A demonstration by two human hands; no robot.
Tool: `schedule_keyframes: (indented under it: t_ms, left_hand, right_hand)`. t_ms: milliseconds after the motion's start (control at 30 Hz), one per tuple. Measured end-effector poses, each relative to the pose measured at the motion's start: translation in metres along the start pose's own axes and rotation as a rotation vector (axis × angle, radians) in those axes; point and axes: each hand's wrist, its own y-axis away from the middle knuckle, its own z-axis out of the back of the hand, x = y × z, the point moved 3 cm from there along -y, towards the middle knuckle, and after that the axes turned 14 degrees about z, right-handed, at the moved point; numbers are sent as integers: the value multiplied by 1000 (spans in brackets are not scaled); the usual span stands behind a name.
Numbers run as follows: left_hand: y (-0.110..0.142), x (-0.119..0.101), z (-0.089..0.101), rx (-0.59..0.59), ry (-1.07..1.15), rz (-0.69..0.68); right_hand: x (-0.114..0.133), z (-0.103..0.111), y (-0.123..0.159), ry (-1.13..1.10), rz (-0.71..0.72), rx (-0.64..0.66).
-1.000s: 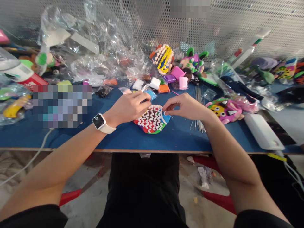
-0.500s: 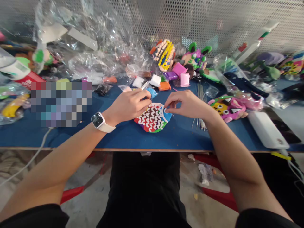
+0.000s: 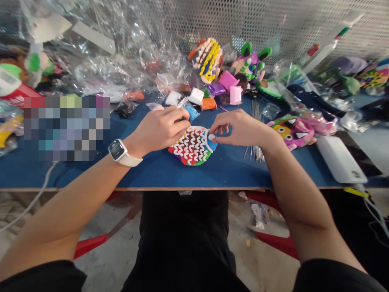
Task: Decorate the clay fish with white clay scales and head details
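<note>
Head camera: two bare hands work over a flat, rounded, fish-like clay piece (image 3: 190, 151) lying on a blue table (image 3: 152, 172), near its front edge. Wavy white strips (image 3: 192, 142) cover its red, dark and green body; a white curved band divides this from a blue end (image 3: 213, 147) bearing a small white disc (image 3: 211, 137).

The left hand (image 3: 159, 127), wearing a smartwatch (image 3: 117, 150), has curled fingers at the piece's upper left edge; its fingertips are partly hidden, so any grip is unclear. The right hand (image 3: 240, 127) is bent, thumb and forefinger close together beside the disc; whether they pinch it cannot be told.

Beyond the piece sit a blue packet (image 3: 192, 114) and an orange packet (image 3: 208, 104); thin wires (image 3: 257, 152) lie to the right.

The piece is probably light and soft, not slippery, with strips that could dent or peel. It would be best supported from beneath or held gently by its plain lower rim, avoiding the strips and disc.
</note>
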Motion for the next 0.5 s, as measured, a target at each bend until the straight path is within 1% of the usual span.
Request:
schedule_keyframes:
  t_ms: [100,200,367,500]
  left_hand:
    - [0,0,0,1,29,9]
    - [0,0,0,-3,9,5]
    - [-1,1,0,7,32,18]
    - [-1,1,1,-9,-19,5]
  right_hand:
    - [-1,-1,-1,9,9,1]
    - [-2,-2,0,15,10,6]
    - [-4,2,3,14,-42,-29]
    - [-3,3,3,-14,-40,-14]
